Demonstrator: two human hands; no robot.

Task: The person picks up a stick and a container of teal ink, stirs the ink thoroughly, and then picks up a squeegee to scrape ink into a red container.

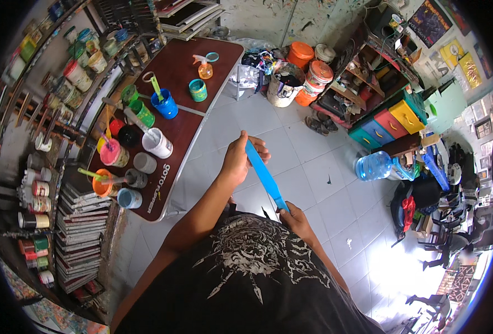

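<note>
Closest to my camera is the dark shirt [252,278] with its pale print, the wearer's forearms reaching out on either side of it. Just beyond its hem I see the right hand [297,219] closed around the lower end of a blue strip [264,175], which slants up and leftward above the grey floor [313,172]. Its upper end lies at the left hand [237,161], whose fingers are half curled; I can't tell whether they grip it. Off to the left I have the dark red table [174,61], with a white cup [158,143], a pink cup [114,153] and a blue cup [164,104] on it, and a spray bottle [205,69] toward its far end. Rightward, a big clear bottle [373,166] lies on its side; farther off stand coloured drawers [390,125] and an orange bucket [300,54].
</note>
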